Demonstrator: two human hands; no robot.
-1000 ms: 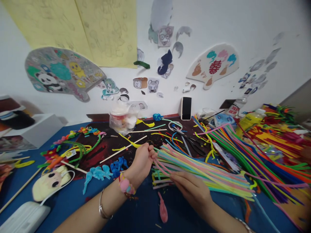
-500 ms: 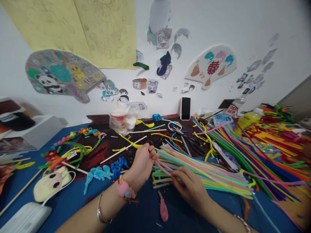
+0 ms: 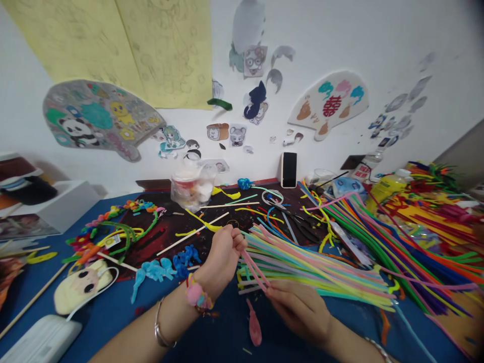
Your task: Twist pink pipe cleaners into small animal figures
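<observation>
My left hand [image 3: 224, 256] is closed in a pinch on the end of a pink pipe cleaner [image 3: 252, 267]. My right hand [image 3: 298, 305] grips the same pink pipe cleaner lower down, near the front of the blue table [image 3: 113, 312]. The stem runs slanted between the two hands. Just behind them lies a fanned bundle of pastel pipe cleaners [image 3: 321, 267]. A small pink twisted piece [image 3: 254, 326] lies on the table below my hands.
Blue twisted figures [image 3: 166, 264] and a plush face [image 3: 81, 287] lie to the left. A clear plastic cup [image 3: 191, 186], a phone [image 3: 289, 169] and scissors [image 3: 295, 217] stand further back. Heaps of bright pipe cleaners [image 3: 408, 237] fill the right side.
My right hand has drawn back toward me and closed on the pink pipe cleaner, pulling it out of the pastel bundle. My left hand has stayed in place.
</observation>
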